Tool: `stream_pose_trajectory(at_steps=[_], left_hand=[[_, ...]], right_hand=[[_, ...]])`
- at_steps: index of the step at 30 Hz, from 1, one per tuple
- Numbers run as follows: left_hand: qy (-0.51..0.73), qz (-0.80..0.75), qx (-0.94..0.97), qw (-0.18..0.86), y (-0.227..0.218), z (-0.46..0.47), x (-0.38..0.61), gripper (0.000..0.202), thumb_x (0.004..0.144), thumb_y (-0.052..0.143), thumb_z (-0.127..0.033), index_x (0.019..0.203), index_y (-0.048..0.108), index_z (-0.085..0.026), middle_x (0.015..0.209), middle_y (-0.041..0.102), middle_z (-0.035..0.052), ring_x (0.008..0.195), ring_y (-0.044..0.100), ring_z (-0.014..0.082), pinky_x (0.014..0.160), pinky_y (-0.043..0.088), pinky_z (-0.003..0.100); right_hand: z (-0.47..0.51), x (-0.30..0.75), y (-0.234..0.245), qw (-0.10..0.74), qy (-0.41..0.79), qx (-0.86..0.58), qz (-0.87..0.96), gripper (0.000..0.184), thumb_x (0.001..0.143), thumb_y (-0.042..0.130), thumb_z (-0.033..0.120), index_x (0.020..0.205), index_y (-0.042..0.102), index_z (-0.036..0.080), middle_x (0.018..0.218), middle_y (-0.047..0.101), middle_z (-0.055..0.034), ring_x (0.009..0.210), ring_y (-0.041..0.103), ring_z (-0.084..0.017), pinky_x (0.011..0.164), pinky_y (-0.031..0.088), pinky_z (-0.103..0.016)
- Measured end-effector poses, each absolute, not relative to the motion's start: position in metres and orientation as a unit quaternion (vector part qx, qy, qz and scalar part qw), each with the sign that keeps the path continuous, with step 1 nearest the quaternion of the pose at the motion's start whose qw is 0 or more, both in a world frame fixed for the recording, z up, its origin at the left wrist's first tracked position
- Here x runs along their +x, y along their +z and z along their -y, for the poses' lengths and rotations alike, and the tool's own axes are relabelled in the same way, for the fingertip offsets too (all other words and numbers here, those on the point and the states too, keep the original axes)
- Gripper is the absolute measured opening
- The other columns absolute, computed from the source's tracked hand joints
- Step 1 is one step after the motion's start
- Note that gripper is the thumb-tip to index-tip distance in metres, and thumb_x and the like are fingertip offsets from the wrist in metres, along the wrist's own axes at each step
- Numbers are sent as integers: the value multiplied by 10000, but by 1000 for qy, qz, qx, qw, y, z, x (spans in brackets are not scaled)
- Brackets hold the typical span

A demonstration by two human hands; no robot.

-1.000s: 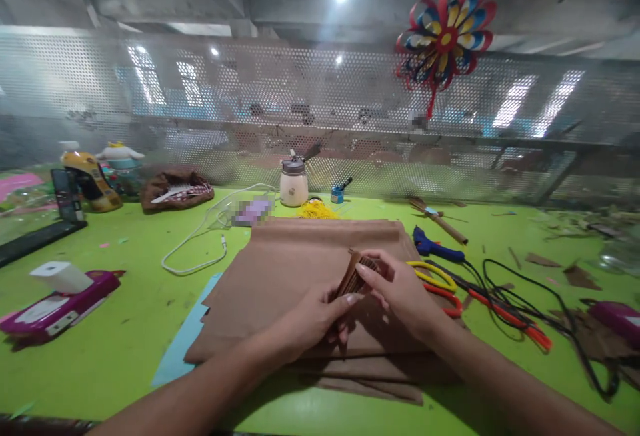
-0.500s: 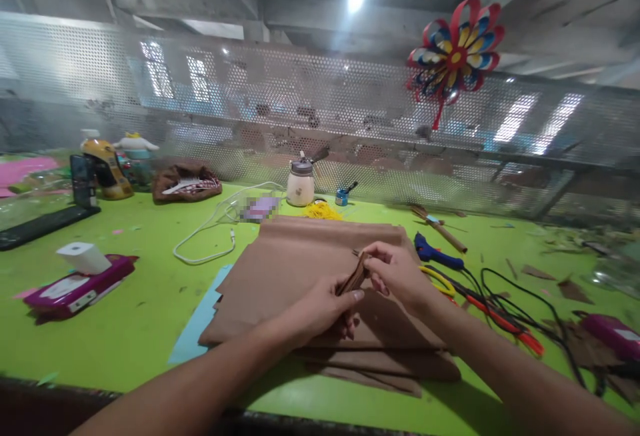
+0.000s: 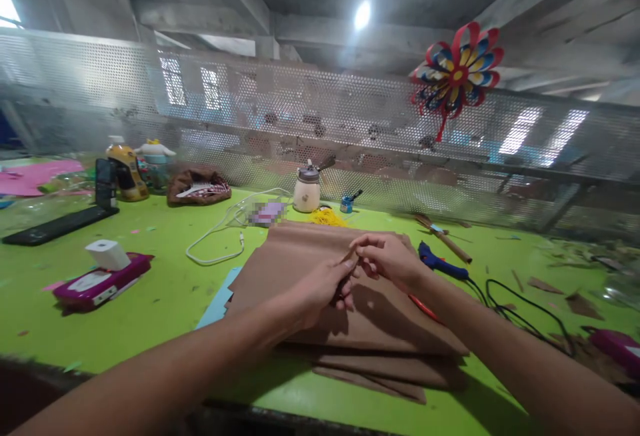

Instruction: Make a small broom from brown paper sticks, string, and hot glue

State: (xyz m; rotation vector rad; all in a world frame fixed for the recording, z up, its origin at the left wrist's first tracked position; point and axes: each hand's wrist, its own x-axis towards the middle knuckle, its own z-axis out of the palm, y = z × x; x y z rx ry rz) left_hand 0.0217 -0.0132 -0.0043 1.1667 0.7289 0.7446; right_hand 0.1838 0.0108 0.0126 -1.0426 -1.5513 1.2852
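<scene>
Both hands meet above a stack of brown paper sheets (image 3: 290, 256) on the green table. My left hand (image 3: 323, 289) is closed around a narrow folded piece of brown paper (image 3: 352, 255), which is mostly hidden by the fingers. At its upper end, my right hand (image 3: 387, 259) pinches the same piece between thumb and fingertips. Light blue paper (image 3: 220, 303) sticks out from under the stack's left side. To the right of my right hand lies a blue glue gun (image 3: 443, 263), and a red handle (image 3: 424, 308) shows partly beside my right forearm.
A magenta power strip (image 3: 103, 283) with a white charger (image 3: 107, 255) sits left, near a white cable (image 3: 200, 261). Behind the stack are a jar (image 3: 306, 195) and yellow strands (image 3: 326, 217). A black cord (image 3: 530, 309) and paper scraps (image 3: 583, 304) lie right. A perforated metal screen (image 3: 350, 116) stands behind.
The view has shifted, so the table things appear farther right. My fingers have closed in over the brown paper piece, hiding more of it. My right forearm now covers the yellow handle.
</scene>
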Motion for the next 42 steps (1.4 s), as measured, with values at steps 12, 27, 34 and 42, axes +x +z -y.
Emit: stream_pose_trajectory(at_steps=[12,27,34,42], left_hand=[[376,-393,430,720,-41,-9,12,252,866,385,-409,882,455,-168,509,457,-55,404,440,92,396,274,194],[381,-364,435,730,-55,-6,12,377,779,471,-514,887,476,-153,479,450,-53,412,454,99,398,284,198],[379,-371,426,733,-52,-7,13,389,756,510,-528,866,480,-156,484,452,-56,411,454,89,383,264,189],[393,-379,401,736,-54,-12,10,311,803,480,-470,877,471,-168,506,499,-44,388,478,96,369,274,180]], right_hand=[[-160,194,-1,308,236,-639,665,235,880,535,299,1022,580,117,945,616,-57,766,605,-141,667,517,-307],[-264,159,-35,151,85,-616,769,290,886,525,312,1133,553,164,1158,560,-76,974,577,-204,812,497,-387],[-251,190,-12,245,101,-572,776,285,880,535,318,1106,562,145,1111,581,-65,933,590,-196,786,505,-380],[-192,198,36,483,166,-477,715,374,858,424,437,817,635,131,868,682,-98,795,633,-176,652,507,-278]])
